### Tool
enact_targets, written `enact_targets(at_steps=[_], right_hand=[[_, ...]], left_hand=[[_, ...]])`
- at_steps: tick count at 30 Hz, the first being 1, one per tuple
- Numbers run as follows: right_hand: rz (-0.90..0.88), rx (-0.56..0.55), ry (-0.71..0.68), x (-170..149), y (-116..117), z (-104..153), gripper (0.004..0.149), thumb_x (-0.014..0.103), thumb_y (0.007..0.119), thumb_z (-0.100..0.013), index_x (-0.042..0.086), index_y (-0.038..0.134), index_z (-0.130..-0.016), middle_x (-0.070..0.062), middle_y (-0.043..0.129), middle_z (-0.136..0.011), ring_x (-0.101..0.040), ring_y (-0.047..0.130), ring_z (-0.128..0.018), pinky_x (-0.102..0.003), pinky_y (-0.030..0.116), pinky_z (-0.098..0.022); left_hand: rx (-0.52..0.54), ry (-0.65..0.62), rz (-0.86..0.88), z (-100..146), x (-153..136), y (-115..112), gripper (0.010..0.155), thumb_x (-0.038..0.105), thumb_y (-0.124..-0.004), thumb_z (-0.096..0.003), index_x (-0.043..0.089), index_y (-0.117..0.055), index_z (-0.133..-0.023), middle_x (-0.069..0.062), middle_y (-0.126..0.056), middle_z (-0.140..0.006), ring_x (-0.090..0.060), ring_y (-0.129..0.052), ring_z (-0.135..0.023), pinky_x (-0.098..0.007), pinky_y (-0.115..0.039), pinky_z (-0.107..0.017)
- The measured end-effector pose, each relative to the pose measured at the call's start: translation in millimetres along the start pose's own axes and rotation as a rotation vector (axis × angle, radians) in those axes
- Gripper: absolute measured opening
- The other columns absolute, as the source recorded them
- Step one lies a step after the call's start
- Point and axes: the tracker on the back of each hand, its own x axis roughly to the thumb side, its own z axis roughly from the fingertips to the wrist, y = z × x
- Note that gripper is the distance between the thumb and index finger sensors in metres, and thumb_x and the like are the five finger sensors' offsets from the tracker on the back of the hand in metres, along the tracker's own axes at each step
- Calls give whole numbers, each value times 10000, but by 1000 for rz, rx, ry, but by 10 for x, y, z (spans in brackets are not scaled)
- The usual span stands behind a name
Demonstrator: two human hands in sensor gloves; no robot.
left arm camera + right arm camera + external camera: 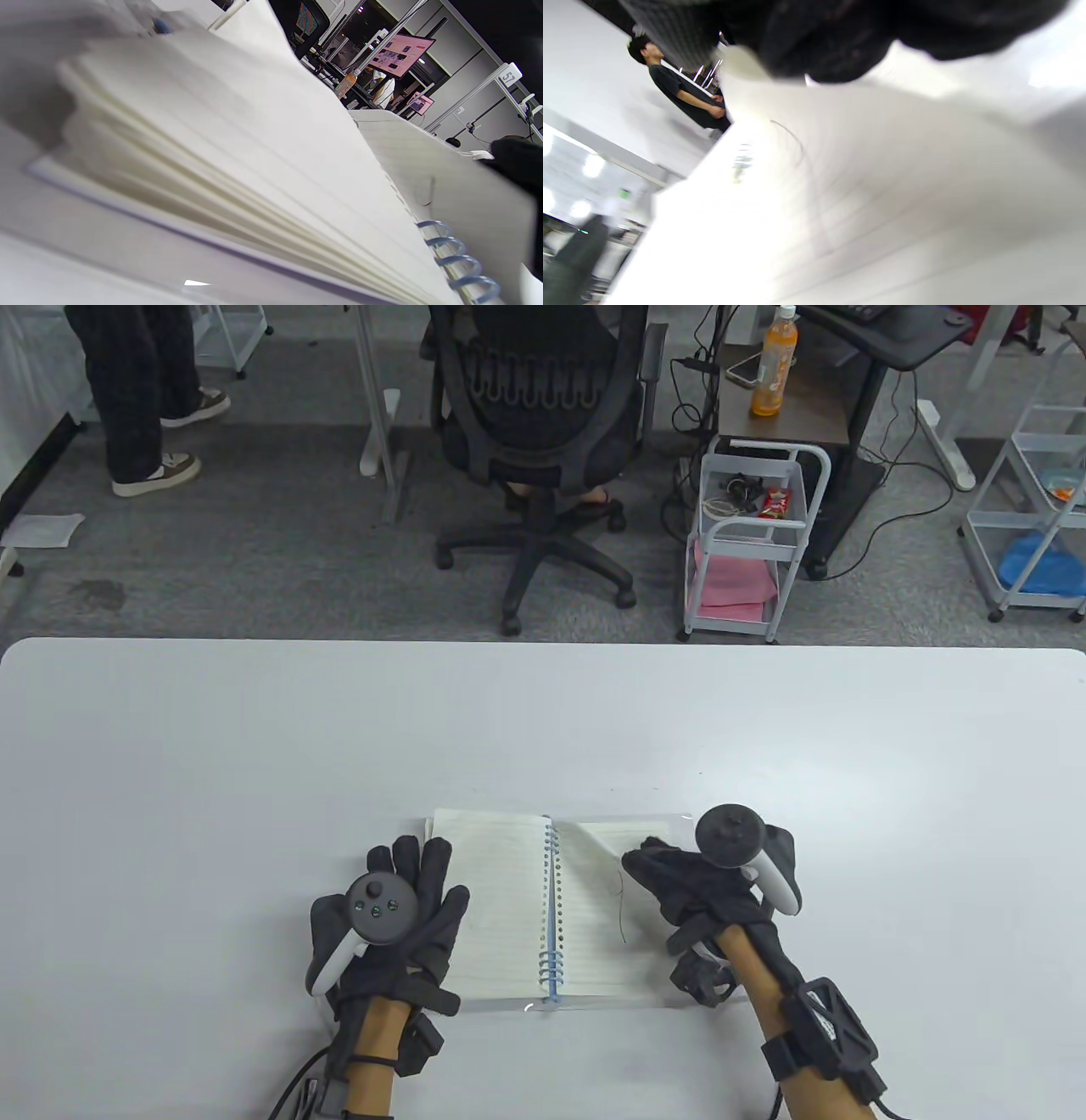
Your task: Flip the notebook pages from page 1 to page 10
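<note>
A spiral notebook [509, 908] with lined pages lies open near the table's front edge, its blue coil [550, 912] down the middle. My left hand [399, 912] rests flat, fingers spread, on the outer edge of the left page. My right hand [679, 882] holds the right-hand page [598, 925], which curves up off the stack. The left wrist view shows the left page stack [237, 140], the coil [458, 258] and the lifted page [458, 190]. The right wrist view shows my gloved fingers [835, 38] on the blurred page [882, 190].
The white table [254, 780] stretches wide around the notebook. Beyond its far edge stand an office chair [543, 432], a small white cart [751, 543] and a side table with an orange bottle [774, 364]. A person's legs [144, 390] show at the far left.
</note>
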Motion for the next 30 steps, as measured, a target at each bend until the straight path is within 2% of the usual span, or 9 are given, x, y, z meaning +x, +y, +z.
enact_targets(at_steps=[1,3,8,11,15,18,22,26,30], right_hand=[[-52,27,-9,-13,-6,-1,540,520,601,-616,145,805,-946,-249,885,-899,-96,865,-171,-321,815,-94],[-188,115,-62,-43,-6,-12,547,515,588,-624,133,785,-962,-258,907,-855,-90,865,-152,-315,814,-78],[-364,274,-158,-10,198,-32,553,499,569,-638,132,689,-1034,-277,782,-977,-135,886,-224,-353,825,-139],[-282,338,-166,91,449,-27,543,495,558,-643,194,578,-1094,-266,585,-1104,-180,890,-316,-391,826,-215],[-14,344,-193,330,863,46,533,478,561,-638,238,510,-1112,-209,383,-1167,-214,884,-373,-421,818,-265],[187,309,-238,462,1072,115,531,485,564,-629,240,540,-1099,-181,407,-1170,-195,892,-355,-404,827,-254],[198,457,-275,522,1293,153,529,492,557,-632,236,557,-1095,-164,422,-1168,-170,899,-346,-390,834,-252],[57,487,-288,532,1224,157,531,482,560,-635,217,560,-1096,-207,471,-1155,-187,896,-358,-405,830,-254],[18,312,-304,502,882,206,530,470,570,-632,198,584,-1086,-223,511,-1139,-210,898,-367,-424,828,-264]], left_hand=[[1,-1,2,1,-1,2,694,627,-432,-618,387,-122,-1190,-31,27,-1201,-282,143,-1080,-548,31,-685],[5,-4,7,1,-5,7,695,628,-431,-618,387,-121,-1191,-26,32,-1200,-284,145,-1079,-548,30,-685],[14,-3,16,3,-21,20,693,627,-431,-618,387,-122,-1190,-26,34,-1199,-283,145,-1079,-548,29,-686],[24,-5,32,14,-34,44,695,628,-431,-617,388,-120,-1190,-30,33,-1199,-284,145,-1078,-549,30,-685],[51,-17,76,47,-68,111,695,629,-429,-618,387,-117,-1190,-30,36,-1199,-285,146,-1078,-549,30,-685],[86,-22,116,86,-100,181,696,629,-428,-618,387,-115,-1191,-28,37,-1199,-284,147,-1079,-549,31,-685],[127,-38,150,132,-119,257,696,630,-427,-617,388,-117,-1191,-28,35,-1200,-286,147,-1079,-549,30,-685],[127,-47,144,131,-95,249,696,630,-428,-617,386,-120,-1192,-32,33,-1200,-285,145,-1080,-549,30,-685],[87,-55,111,93,-29,169,696,630,-429,-618,387,-120,-1192,-29,35,-1200,-284,147,-1079,-549,32,-684]])
